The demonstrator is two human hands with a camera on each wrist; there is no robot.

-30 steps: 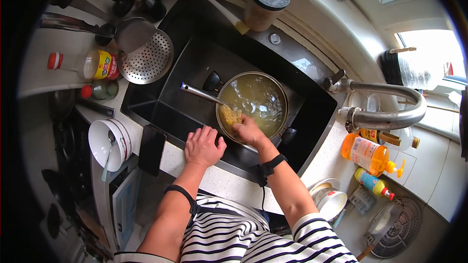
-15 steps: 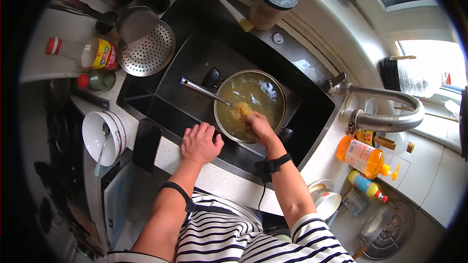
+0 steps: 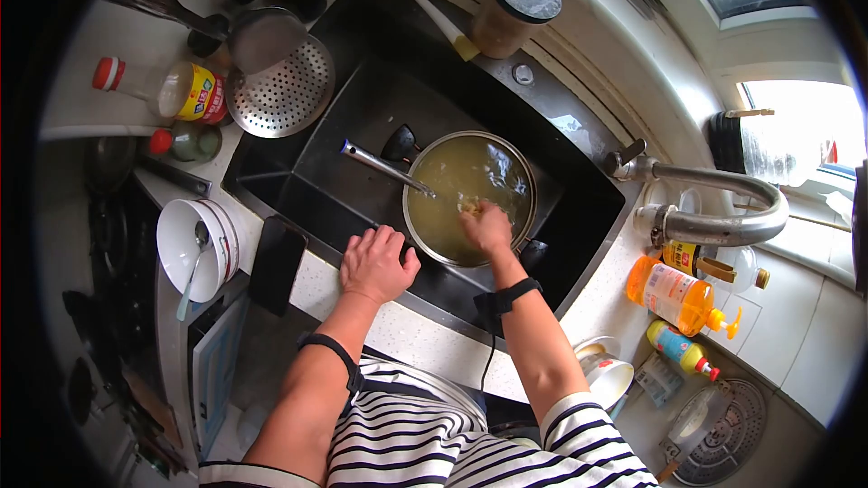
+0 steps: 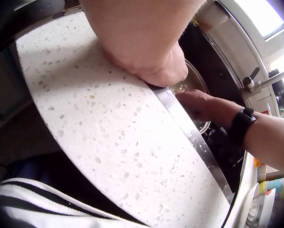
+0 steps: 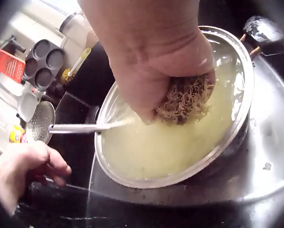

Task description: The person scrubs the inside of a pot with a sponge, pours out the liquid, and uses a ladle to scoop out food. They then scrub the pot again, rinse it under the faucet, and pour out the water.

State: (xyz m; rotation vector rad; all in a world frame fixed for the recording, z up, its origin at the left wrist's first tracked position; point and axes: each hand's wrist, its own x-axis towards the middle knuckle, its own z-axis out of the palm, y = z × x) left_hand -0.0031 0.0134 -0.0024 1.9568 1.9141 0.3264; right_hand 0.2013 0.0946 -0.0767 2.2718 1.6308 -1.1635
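Observation:
My right hand (image 3: 489, 228) dips into a wide pot (image 3: 532, 188) of cloudy yellowish water and grips a frizzy golden-brown scouring pad (image 5: 187, 100). Its fingertips are partly hidden under the water and behind the pad. A utensil with a shiny metal handle (image 3: 375, 163) leans over the pot's rim, its lower end sunk in the murky water. The pot stands in the black sink (image 3: 348, 140). On the sink's front edge rests my left hand (image 3: 375, 264), fingers relaxed and holding nothing, a little left of the pot.
A perforated skimmer (image 3: 285, 95) lies at the sink's left corner, near a red-capped bottle (image 3: 194, 92). Stacked bowls (image 3: 185, 248) and a dark phone (image 3: 278, 264) sit on the left. To the right are the faucet (image 3: 723, 230) and an orange soap bottle (image 3: 674, 294).
The right hand has moved right within the pot and sunk lower with the scouring pad, which is now mostly hidden in the head view. The left hand stays on the sink edge.

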